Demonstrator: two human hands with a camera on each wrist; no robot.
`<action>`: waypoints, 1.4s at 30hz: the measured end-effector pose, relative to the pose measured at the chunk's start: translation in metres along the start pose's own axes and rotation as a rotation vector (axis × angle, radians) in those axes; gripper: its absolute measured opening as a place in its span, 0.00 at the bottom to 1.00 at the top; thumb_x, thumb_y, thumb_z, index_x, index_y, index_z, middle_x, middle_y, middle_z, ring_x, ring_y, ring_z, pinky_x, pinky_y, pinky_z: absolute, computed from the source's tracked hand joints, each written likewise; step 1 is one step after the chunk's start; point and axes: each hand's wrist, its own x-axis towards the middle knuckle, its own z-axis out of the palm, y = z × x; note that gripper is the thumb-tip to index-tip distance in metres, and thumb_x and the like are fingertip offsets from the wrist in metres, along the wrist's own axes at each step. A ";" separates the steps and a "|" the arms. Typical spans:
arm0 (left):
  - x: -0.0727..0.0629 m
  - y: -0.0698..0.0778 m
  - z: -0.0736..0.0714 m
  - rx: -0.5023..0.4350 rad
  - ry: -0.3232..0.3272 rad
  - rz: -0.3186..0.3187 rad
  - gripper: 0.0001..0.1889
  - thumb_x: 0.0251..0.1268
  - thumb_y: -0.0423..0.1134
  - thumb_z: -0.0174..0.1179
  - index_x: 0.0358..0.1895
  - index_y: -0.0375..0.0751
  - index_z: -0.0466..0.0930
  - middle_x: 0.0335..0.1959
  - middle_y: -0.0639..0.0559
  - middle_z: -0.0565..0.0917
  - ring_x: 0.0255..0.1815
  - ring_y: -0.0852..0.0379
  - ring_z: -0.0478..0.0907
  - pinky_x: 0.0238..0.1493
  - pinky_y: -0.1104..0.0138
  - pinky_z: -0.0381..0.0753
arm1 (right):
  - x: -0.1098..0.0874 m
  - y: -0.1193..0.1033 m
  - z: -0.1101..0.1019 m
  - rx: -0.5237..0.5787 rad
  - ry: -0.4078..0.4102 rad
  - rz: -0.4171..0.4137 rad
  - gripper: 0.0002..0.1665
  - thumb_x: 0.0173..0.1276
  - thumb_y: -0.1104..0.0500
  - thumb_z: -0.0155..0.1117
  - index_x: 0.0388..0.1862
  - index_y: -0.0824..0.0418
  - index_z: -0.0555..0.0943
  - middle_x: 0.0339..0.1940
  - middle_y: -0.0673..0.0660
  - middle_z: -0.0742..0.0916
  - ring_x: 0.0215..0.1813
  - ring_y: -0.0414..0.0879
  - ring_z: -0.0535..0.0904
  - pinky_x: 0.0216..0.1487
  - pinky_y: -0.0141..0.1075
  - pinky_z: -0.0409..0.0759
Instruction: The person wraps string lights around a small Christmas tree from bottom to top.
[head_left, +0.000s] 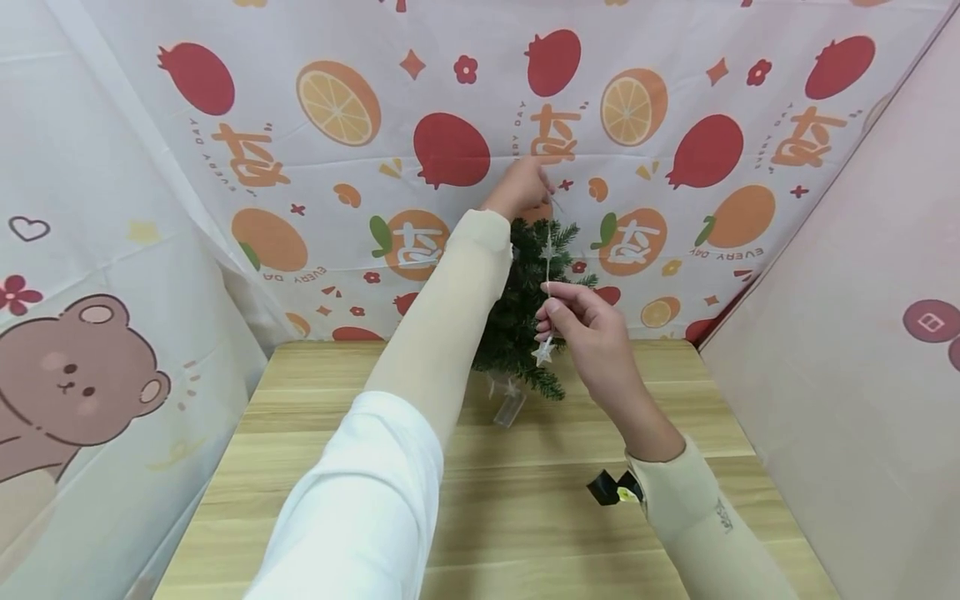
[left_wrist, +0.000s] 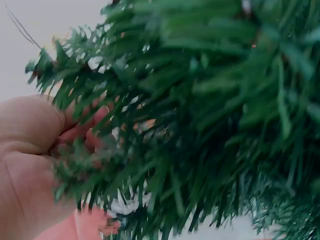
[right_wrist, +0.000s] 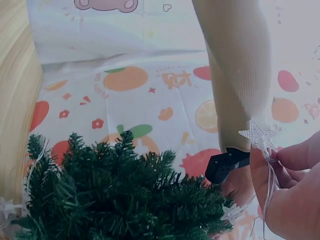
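A small green artificial Christmas tree (head_left: 517,308) stands at the back of the table. My right hand (head_left: 600,333) is in front of its right side, pinching a string of clear star lights between thumb and fingers. One star (head_left: 543,352) hangs just below these fingers; another star (head_left: 548,249) is higher on the strand. In the right wrist view, a clear star (right_wrist: 257,135) sticks up by the fingertips. My left hand (head_left: 521,187) reaches over the treetop, its bent fingers at the upper strand. Branches partly hide the left hand (left_wrist: 30,165) in the left wrist view.
Behind the tree hangs a fruit-print cloth (head_left: 450,150); more cloth walls flank the wooden table (head_left: 525,517). A clear flat piece (head_left: 510,408) lies at the tree's base. Another star light (right_wrist: 9,207) is at the tree's far side. A black piece (head_left: 603,487) shows beside the right sleeve.
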 end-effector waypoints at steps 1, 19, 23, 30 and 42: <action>-0.002 -0.001 -0.002 -0.014 0.006 0.002 0.14 0.76 0.30 0.53 0.57 0.37 0.85 0.64 0.48 0.80 0.40 0.59 0.78 0.35 0.70 0.74 | 0.001 -0.001 0.001 -0.005 0.004 -0.010 0.19 0.80 0.58 0.55 0.65 0.61 0.77 0.45 0.64 0.83 0.43 0.55 0.84 0.48 0.36 0.85; -0.019 -0.061 -0.023 -0.363 0.167 -0.057 0.14 0.76 0.36 0.57 0.55 0.36 0.86 0.52 0.41 0.85 0.46 0.48 0.82 0.42 0.62 0.79 | 0.025 -0.018 0.045 0.078 0.005 -0.065 0.18 0.80 0.58 0.55 0.63 0.60 0.79 0.44 0.64 0.83 0.44 0.56 0.83 0.48 0.37 0.85; -0.025 -0.064 -0.031 -0.436 0.163 -0.087 0.15 0.77 0.38 0.55 0.57 0.36 0.85 0.54 0.41 0.86 0.38 0.54 0.79 0.31 0.70 0.71 | 0.028 -0.021 0.051 0.097 -0.008 -0.083 0.17 0.80 0.59 0.54 0.63 0.61 0.79 0.42 0.60 0.83 0.44 0.57 0.82 0.48 0.37 0.85; -0.027 -0.077 -0.029 -0.473 0.147 -0.110 0.16 0.78 0.38 0.53 0.58 0.36 0.84 0.57 0.40 0.85 0.33 0.56 0.75 0.28 0.71 0.67 | 0.032 -0.020 0.063 0.099 -0.048 -0.071 0.18 0.81 0.59 0.54 0.64 0.60 0.78 0.44 0.62 0.84 0.46 0.62 0.81 0.47 0.37 0.85; -0.027 -0.103 -0.025 -0.496 0.217 -0.076 0.14 0.77 0.38 0.56 0.56 0.39 0.86 0.55 0.40 0.86 0.30 0.56 0.74 0.29 0.69 0.69 | 0.037 -0.017 0.086 0.082 -0.070 -0.083 0.19 0.81 0.60 0.52 0.66 0.63 0.77 0.46 0.69 0.84 0.46 0.61 0.82 0.49 0.46 0.85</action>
